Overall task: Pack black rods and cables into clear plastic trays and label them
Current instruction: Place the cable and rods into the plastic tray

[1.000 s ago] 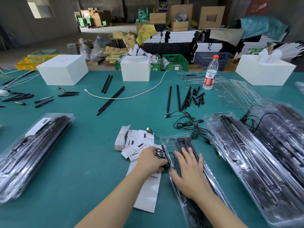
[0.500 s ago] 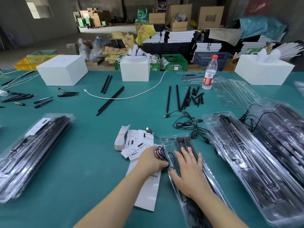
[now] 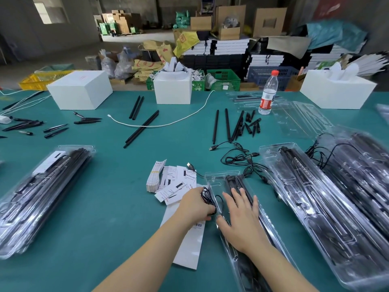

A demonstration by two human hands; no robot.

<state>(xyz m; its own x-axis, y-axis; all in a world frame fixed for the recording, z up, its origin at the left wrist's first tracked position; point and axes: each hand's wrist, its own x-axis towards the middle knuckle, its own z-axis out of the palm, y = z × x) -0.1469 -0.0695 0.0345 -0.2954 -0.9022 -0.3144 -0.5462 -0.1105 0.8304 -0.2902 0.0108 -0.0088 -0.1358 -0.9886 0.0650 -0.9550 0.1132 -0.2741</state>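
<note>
A clear plastic tray [image 3: 214, 180] lies lengthwise in front of me with black rods [image 3: 237, 182] inside. My right hand [image 3: 242, 220] lies flat on the tray with its fingers spread. My left hand [image 3: 194, 204] grips a coiled black cable [image 3: 207, 196] at the tray's left edge. White paper labels [image 3: 172, 184] lie fanned out just left of the tray, on a long white sheet [image 3: 187, 243]. Loose black cables [image 3: 242, 159] lie beyond the tray. Loose black rods [image 3: 221, 125] lie farther back.
Stacks of filled clear trays lie at the left [image 3: 40, 192] and at the right [image 3: 328, 207]. White boxes [image 3: 80, 91] stand along the far edge, with a water bottle [image 3: 268, 93], empty clear trays [image 3: 301, 119] and a white cord [image 3: 168, 123]. The table top [image 3: 105, 207] is teal.
My left hand has worked the coiled cable slightly at the tray's left edge. My right hand stays flat on the tray.
</note>
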